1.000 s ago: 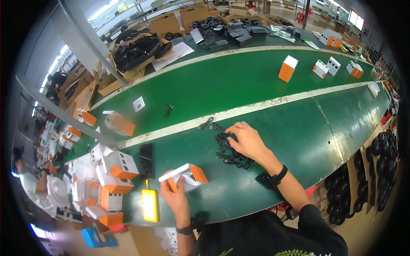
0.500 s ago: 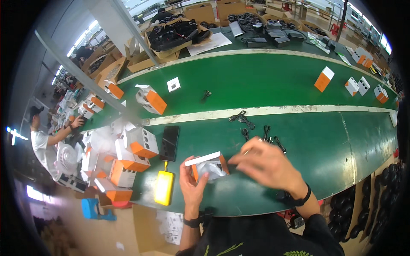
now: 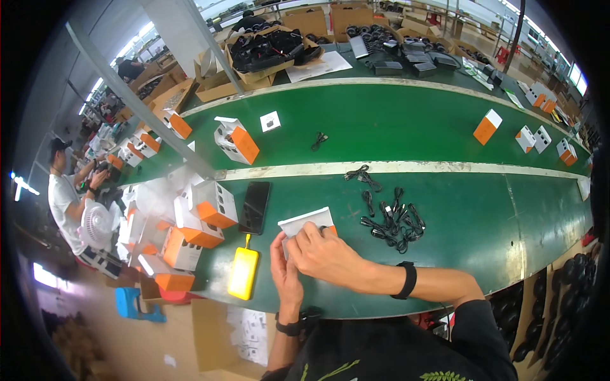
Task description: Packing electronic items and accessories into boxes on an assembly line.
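Note:
A small white-and-orange box (image 3: 306,220) with its flap raised is held low over the green bench. My left hand (image 3: 288,279) grips it from the left side, thumb and fingers around it. Over the box's mouth lies my right hand (image 3: 323,253), fingers bent together and reaching in; a dark bit shows beside the fingertips, but what they hold is hidden. The box's inside is mostly covered by that hand. To the right lies a loose pile of black cables (image 3: 400,223). Left of the box are a black phone (image 3: 255,206) and a yellow power bank (image 3: 243,273).
Stacked open white-and-orange boxes (image 3: 187,225) crowd the bench's left end. A white strip (image 3: 406,168) divides it from the green belt (image 3: 381,120), which carries more boxes and a cable (image 3: 319,141). A co-worker (image 3: 68,197) is at far left. A carton (image 3: 213,336) stands below.
My right hand has moved left from beside the cables onto the box's mouth, uncovering the cable pile. The box remains in my left hand. The whole view has shifted slightly.

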